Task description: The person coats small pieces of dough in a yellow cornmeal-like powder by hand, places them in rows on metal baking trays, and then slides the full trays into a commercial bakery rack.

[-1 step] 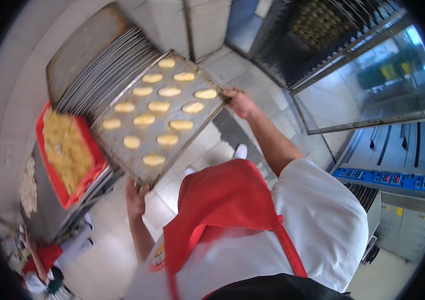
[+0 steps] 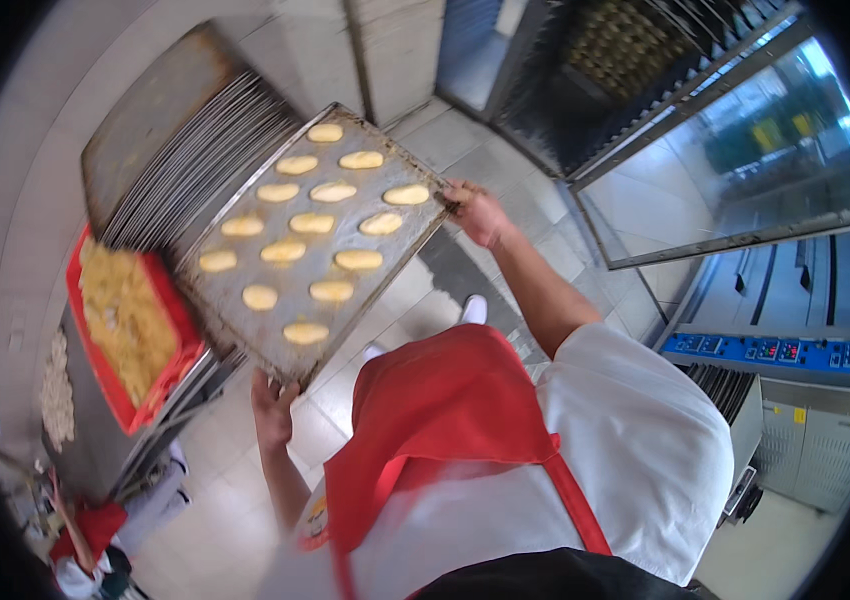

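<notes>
A flat metal baking tray [image 2: 345, 226] stretches between my two hands, well above the floor. Several pale yellow oval dough pieces [image 2: 331, 192] lie on it in spaced rows. My left hand [image 2: 273, 405] grips the near left corner, fingers curled at the rim. At the far right corner, my right hand [image 2: 475, 212] is closed round the edge. The tray's left edge comes close to a stack of dark trays [image 2: 215, 150]; whether they touch I cannot tell.
A red tub [image 2: 173, 300] of yellow mixture stands on the metal table [image 2: 95, 440] at left, beside a pale dough strip [image 2: 57, 390]. A co-worker [image 2: 85, 545] is at lower left. A glass-doored rack cabinet [image 2: 555, 130] stands open at upper right, above ovens with a blue control panel [image 2: 775, 350].
The whole view has shifted slightly, with the surroundings moving a little left. Both hands keep their hold on the tray. The co-worker's arm has moved slightly.
</notes>
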### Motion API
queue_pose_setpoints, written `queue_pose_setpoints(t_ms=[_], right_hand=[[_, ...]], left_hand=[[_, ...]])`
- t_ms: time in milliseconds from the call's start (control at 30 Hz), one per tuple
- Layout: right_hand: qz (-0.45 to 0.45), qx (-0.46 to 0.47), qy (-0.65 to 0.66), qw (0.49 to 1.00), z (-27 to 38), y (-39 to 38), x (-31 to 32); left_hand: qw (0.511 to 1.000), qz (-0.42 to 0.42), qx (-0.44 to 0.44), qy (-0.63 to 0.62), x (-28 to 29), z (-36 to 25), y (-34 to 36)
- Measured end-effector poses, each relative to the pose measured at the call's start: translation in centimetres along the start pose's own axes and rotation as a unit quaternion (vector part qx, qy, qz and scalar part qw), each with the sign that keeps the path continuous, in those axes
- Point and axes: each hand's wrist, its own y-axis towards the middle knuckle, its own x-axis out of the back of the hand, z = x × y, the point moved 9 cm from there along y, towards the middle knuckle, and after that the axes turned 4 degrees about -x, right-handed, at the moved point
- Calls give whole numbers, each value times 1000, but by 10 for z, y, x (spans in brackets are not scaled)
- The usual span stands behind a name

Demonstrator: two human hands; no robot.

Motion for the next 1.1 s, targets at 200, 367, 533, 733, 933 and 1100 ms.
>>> queue_pose_setpoints(t_ms=[200,367,533,733,933,1100], right_hand=[[96,33,7,995,79,-61,109],[26,18,44,999,123,-83,177],[-42,15,144,989,111,-27,281],[-150,-12,252,956,42,93,390],[-229,-74,322,916,-7,184,447],[-253,-66,382,886,-33,236,464]], left_hand=[[987,55,-3,-153,-205,-40,44],[985,169,-14,-22,-322,-24,137],[965,261,31,13,-415,38,255],[950,292,43,102,-493,161,412],[920,330,-15,210,-544,221,536],[873,383,-20,300,-580,229,620]])
